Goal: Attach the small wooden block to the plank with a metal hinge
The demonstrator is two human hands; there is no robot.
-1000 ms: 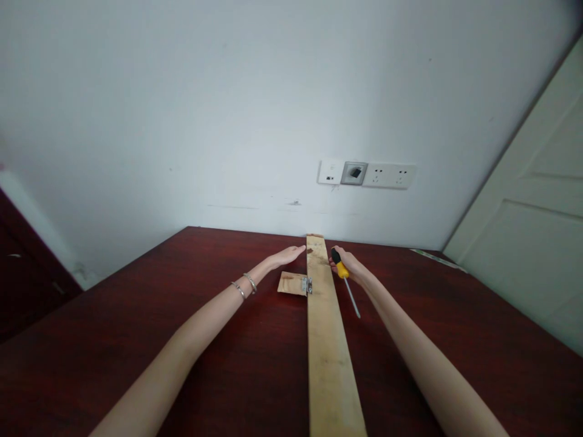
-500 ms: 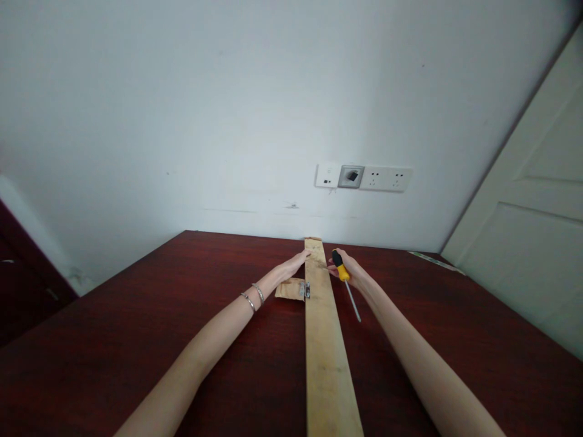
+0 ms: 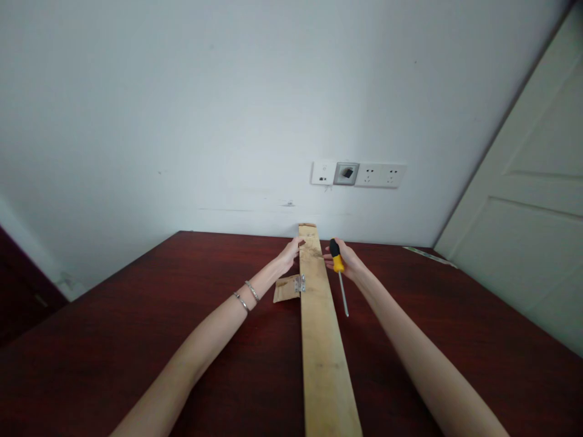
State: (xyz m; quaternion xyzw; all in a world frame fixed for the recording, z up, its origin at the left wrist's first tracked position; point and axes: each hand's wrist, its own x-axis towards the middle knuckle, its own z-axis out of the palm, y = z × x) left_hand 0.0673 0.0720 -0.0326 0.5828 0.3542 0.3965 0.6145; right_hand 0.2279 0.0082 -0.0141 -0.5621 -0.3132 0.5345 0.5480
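A pale wall (image 3: 204,121) fills most of what I see, and a dark red table (image 3: 136,334) is right up against it. Over to the right is a white panelled door (image 3: 532,230). The long wooden board (image 3: 325,364) runs down the middle of the table, its far end showing above the table's back edge, near the wall. A row of sockets (image 3: 380,175) is on the wall, right of that end. The person's left hand (image 3: 288,258) grips the board's left edge, thumb on top, other fingers mostly hidden. The right hand (image 3: 350,262) is closed around a screwdriver (image 3: 337,263), shaft pointing down and back, with free fingertips at the board's right edge. A short wood piece (image 3: 286,290) sticks out on the left, tilted. Two bracelets (image 3: 252,291) circle the left wrist. Where board and piece meet sits a metal hinge (image 3: 302,283).
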